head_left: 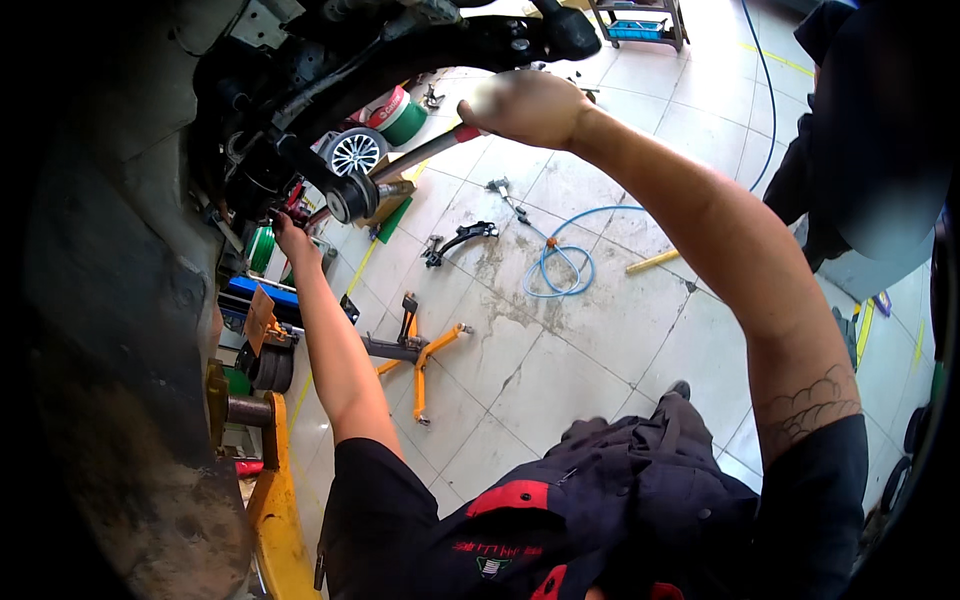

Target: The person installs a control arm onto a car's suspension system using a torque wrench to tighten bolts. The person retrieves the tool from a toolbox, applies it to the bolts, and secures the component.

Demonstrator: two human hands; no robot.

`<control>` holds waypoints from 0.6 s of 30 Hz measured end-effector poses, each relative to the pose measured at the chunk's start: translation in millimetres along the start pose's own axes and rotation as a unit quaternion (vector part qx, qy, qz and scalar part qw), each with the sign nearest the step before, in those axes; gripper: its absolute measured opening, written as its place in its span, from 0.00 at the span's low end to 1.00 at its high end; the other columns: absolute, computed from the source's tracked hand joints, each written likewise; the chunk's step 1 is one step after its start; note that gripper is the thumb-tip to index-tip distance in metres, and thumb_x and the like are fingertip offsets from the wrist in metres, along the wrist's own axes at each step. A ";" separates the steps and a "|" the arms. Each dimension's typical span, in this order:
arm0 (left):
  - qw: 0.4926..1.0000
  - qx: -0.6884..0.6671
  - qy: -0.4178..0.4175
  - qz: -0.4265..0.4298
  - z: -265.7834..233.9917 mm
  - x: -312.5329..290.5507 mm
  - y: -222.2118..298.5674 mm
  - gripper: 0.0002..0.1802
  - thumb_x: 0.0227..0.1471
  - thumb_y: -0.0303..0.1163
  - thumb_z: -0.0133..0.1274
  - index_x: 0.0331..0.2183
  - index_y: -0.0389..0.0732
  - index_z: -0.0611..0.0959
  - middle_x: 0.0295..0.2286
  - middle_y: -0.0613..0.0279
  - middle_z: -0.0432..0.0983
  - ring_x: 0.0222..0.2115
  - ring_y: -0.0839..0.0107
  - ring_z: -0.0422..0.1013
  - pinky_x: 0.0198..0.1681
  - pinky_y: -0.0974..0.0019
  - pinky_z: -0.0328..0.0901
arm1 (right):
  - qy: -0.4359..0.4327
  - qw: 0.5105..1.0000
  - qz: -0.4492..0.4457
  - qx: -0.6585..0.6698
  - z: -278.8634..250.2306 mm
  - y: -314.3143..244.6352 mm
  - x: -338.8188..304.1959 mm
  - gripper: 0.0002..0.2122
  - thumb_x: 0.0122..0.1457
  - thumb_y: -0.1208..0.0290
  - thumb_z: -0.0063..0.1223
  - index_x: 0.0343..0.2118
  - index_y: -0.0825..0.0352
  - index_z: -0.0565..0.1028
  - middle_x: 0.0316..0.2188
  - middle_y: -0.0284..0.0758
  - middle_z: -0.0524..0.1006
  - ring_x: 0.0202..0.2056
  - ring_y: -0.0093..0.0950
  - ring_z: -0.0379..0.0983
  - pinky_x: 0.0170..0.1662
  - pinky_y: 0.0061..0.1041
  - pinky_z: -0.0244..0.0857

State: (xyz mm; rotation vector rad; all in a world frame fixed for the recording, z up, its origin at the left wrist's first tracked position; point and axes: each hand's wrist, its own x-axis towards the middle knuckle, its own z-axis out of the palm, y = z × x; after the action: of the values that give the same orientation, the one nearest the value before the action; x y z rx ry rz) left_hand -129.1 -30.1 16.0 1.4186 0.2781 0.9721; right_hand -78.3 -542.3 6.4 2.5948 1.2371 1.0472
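Overhead to the left is the underside of a vehicle, with a black suspension arm [440, 48] running across the top. A round metal-and-rubber bushing [350, 198] projects below it. My right hand [535, 108], raised high and partly blurred, is closed at the red end of a long metal bar [425, 150]. That bar slants down to the left and passes behind the bushing. My left hand [293, 235] reaches up among the dark parts left of the bushing, its fingers closed around something small and dark. The parts there mostly hide what it grips.
On the tiled floor lie a black control arm [462, 240], an air tool [505, 195] with a coiled blue hose [560, 270], and an orange-legged stand [425, 370]. A yellow lift arm [275, 510] stands at lower left. A wheel [357, 152] lies behind the bushing; a person [870, 130] is at right.
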 end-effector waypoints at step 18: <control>0.975 -0.004 -0.221 0.005 12.1 32.2 -21.8 0.12 0.66 0.35 0.45 0.44 0.37 0.74 0.38 0.56 0.79 0.35 0.67 0.76 0.36 0.64 0.71 | -0.003 0.993 0.120 0.019 -53.8 -64.8 -37.9 0.19 0.60 0.65 0.47 0.56 0.47 0.71 0.34 0.35 0.80 0.37 0.35 0.80 0.34 0.34 0.73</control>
State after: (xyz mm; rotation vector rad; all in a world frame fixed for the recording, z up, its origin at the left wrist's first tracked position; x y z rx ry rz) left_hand -92.6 -12.9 10.6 1.5875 -0.0638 0.6403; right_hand -170.5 -536.9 4.3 2.8272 0.9693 1.0600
